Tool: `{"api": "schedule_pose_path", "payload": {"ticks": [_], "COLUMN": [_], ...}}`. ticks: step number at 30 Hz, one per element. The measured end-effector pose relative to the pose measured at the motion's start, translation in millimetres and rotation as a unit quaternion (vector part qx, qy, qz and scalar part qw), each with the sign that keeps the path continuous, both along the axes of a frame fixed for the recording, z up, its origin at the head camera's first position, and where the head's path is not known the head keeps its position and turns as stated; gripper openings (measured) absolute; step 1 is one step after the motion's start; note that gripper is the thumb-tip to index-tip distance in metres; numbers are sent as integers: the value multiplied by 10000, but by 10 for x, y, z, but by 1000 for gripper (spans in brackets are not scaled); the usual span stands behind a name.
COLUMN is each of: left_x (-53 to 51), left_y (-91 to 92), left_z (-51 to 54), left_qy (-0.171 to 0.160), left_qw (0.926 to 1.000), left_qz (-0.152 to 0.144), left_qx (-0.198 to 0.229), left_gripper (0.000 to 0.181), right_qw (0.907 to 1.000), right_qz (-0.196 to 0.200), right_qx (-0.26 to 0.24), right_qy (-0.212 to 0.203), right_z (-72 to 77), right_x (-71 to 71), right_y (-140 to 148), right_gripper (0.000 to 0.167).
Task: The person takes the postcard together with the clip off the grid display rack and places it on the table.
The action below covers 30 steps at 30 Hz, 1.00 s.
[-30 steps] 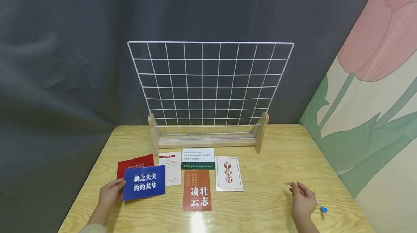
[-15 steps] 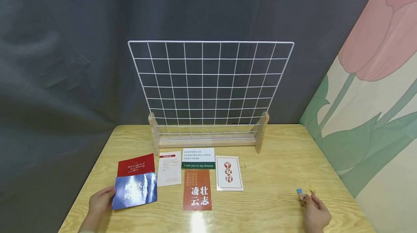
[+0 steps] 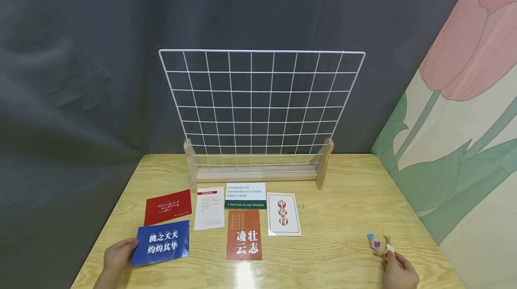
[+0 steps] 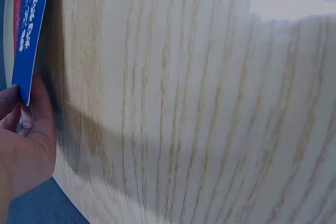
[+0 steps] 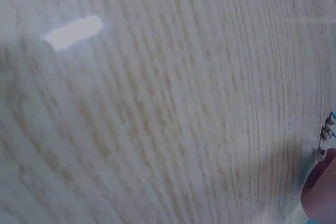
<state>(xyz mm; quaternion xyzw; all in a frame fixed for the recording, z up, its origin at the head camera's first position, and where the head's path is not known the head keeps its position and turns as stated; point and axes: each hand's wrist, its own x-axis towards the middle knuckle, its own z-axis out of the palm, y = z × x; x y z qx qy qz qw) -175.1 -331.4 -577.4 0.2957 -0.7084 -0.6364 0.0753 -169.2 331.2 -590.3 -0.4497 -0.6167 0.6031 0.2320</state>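
At the left of the table in the head view, my left hand (image 3: pixel 118 255) pinches the left edge of a blue card (image 3: pixel 161 243) with white characters. The left wrist view shows thumb and fingers on either side of the card's (image 4: pixel 32 40) corner, its edge tilted up off the wood. At the right, my right hand (image 3: pixel 400 271) pinches a small clip with a white heart (image 3: pixel 390 248). Close by lie other small heart-topped clips: a blue one (image 3: pixel 370 237), a purple one (image 3: pixel 377 244) and a yellow one (image 3: pixel 387 235). My right fingertips are mostly cut off in the right wrist view.
A white wire grid (image 3: pixel 258 100) stands in a wooden base (image 3: pixel 258 176) at the back. Before it lie a red card (image 3: pixel 168 207), a white text card (image 3: pixel 209 212), a green-and-white card (image 3: pixel 245 195), an orange-red card (image 3: pixel 244 235) and a white card with red characters (image 3: pixel 284 212).
My left hand has drawn the blue card left and toward me, uncovering the red card. My right hand has moved right and nearer, and the small clips beside it now show.
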Motion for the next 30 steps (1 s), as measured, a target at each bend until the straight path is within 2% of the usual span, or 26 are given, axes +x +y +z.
{"api": "schedule_pose_path", "payload": {"ticks": [3,4,7,9,12,16,21,26,30], "left_x": [4,3,3,-1,-3,-19,-43,-8,8], "left_y": [5,4,-1,-3,-1,6,16,68,114], "left_z": [-4,-9,-30,-52,-82,-129,-117,6,83], "left_qy": [2,-15,-41,-75,-101,-148,-327,-311,-376], "left_qw": [9999,9999,9997,9995,9990,9953,9850,9680,9555], "left_qz": [22,2,-96,-100,-54,68,269,147,144], "left_qx": [-121,-154,-206,-283,-440,-952,-1674,-2486,-2922], "left_gripper": [11,10,8,7,18,27,22,24,22], "right_qw": [9998,9994,9968,9947,9916,9881,9843,9813,9816], "right_qz": [58,90,228,274,343,326,352,371,399], "right_qx": [21,79,203,313,543,722,817,897,858], "right_qy": [-195,-340,-739,-937,-1127,-1321,-1528,-1662,-1656], "right_z": [-61,-64,5,67,138,167,155,160,179], "right_x": [-18,-19,14,44,92,114,108,101,97], "right_y": [56,64,44,11,-35,-58,-46,-43,-57], "right_gripper": [26,32,43,43,42,42,43,43,44]}}
